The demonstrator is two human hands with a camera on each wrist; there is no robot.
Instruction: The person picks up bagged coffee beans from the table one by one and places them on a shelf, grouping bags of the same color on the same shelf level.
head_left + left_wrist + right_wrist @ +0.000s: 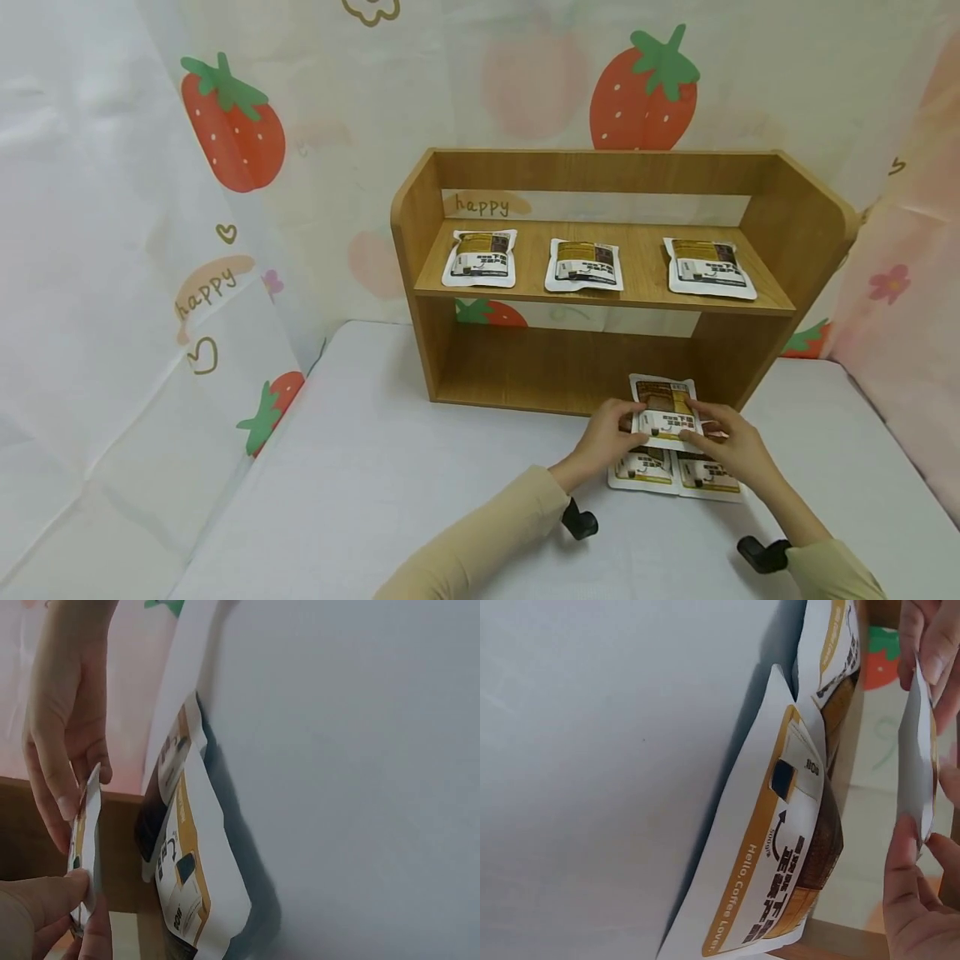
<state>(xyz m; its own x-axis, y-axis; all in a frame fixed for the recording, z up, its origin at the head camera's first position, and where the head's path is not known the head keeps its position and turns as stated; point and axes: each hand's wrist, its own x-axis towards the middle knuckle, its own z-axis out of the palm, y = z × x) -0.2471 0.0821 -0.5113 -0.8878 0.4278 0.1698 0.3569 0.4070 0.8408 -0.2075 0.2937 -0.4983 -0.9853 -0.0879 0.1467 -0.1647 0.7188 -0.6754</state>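
Observation:
My left hand (606,435) and right hand (731,442) hold a white, brown and gold coffee pouch (666,417) between them, each pinching one side edge with thumb and fingers. The pouch is raised at the front of the wooden shelf's lower level, its printed face toward the head camera. Just below it, two similar pouches lie side by side on the white table: a left pouch (643,472) and a right pouch (708,479). The held pouch overlaps their upper parts in the head view. In the right wrist view the held pouch (915,757) appears nearly edge-on.
The two-level wooden shelf (607,310) stands at the table's back. Its upper board carries a left pouch (480,258), a middle pouch (583,267) and a right pouch (708,268). A strawberry-printed curtain (337,167) hangs behind.

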